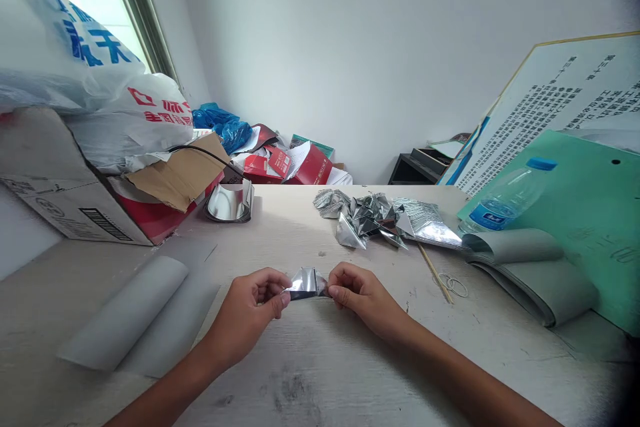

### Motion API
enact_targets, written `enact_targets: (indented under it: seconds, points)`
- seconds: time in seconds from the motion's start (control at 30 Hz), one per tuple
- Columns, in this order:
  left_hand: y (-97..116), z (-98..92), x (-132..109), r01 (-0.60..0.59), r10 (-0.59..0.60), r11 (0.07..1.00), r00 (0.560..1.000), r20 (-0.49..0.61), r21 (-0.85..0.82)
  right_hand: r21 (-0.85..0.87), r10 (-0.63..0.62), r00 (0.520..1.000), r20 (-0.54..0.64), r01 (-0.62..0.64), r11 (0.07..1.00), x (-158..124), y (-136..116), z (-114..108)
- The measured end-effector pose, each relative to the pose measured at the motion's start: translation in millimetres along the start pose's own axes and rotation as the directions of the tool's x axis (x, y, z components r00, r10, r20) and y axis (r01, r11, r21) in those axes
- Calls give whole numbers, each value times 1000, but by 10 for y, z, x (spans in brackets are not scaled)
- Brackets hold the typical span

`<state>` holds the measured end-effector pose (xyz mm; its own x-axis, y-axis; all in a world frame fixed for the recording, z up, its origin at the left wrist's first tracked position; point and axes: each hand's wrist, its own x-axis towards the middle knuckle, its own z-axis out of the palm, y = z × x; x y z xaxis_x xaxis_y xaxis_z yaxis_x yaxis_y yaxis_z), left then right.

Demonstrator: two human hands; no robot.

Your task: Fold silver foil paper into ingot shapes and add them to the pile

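Note:
A small folded piece of shiny silver foil (304,282) is held between my two hands, just above the pale table (330,360). My left hand (257,297) pinches its left end between thumb and fingers. At the right end, my right hand (356,290) grips it the same way, with the fingers curled. Beyond my hands lies a heap of crumpled and folded foil pieces (367,217). A curved strip of silver sheet (229,203) stands at the far left of the table.
Rolled grey sheets (135,310) lie to the left and a folded grey stack (540,273) to the right. A wooden stick (436,273) and rubber bands (455,285) rest near the heap. A plastic bottle (510,197) leans by a green board (585,207). A cardboard box (65,193) stands left.

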<state>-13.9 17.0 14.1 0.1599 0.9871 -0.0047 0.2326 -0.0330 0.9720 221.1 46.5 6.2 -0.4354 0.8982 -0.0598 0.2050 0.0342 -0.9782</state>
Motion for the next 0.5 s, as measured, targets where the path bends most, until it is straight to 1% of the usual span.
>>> enact_targets:
  seconds: [0.17,0.3,0.37,0.5]
  points:
    - [-20,-10,-5,-11,10,1000,998,63,14,16,25,1000,-9,-24,1000,-21,-28,7]
    - [-43,-31,23,30,-40,996,992,117,85,-11,54,998,18,-53,999,-19,17,-1]
    - [-56,-31,35,44,-62,993,985,163,111,5,53,998,28,-53,999,-16,33,3]
    - [-72,0,25,19,-57,990,959,278,138,23,49,998,48,-50,998,-28,11,39]
